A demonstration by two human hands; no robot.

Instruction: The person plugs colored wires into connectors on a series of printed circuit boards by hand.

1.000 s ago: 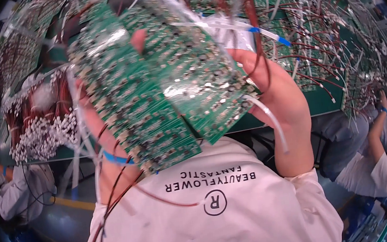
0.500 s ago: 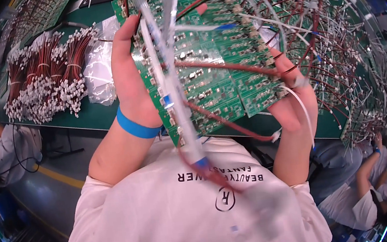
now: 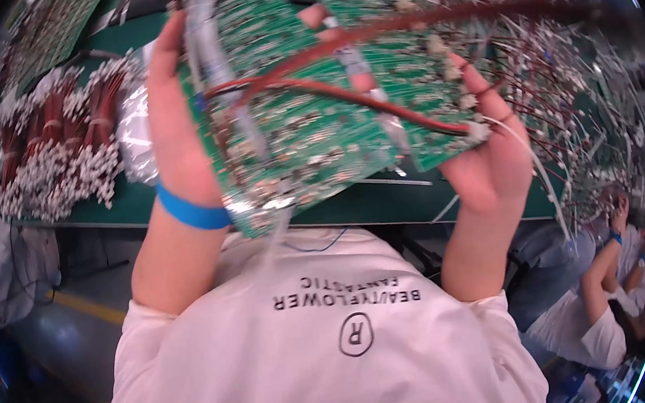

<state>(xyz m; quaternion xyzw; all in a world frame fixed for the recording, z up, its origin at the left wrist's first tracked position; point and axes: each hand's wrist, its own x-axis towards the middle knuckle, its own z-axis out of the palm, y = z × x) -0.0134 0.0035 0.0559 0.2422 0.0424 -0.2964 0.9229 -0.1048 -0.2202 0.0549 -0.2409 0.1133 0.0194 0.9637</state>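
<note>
Two green circuit board panels are held up over the table, side by side with a slanting gap between them. My left hand (image 3: 178,130) grips the left circuit board (image 3: 315,138) by its outer edge, fingers curled beneath. The right circuit board (image 3: 427,100) is in my right hand (image 3: 498,152), held along its right side; fingertips show through the gap. Red-and-black cables (image 3: 375,104) with white connectors hang across both boards, one smeared by motion. Clear-white cables (image 3: 232,92) trail over the left board. Where each cable attaches is too blurred to tell.
Bundled red cables with white plugs (image 3: 58,145) lie on the green table (image 3: 118,206) at left, beside a clear plastic bag (image 3: 137,135). A tangled heap of wired boards (image 3: 567,91) fills the right. People sit at work on the left (image 3: 4,265) and right (image 3: 594,313).
The seam between the boards has widened into a gap. My left hand has shifted left with its board. Cables that hung toward my shirt have swung up and across.
</note>
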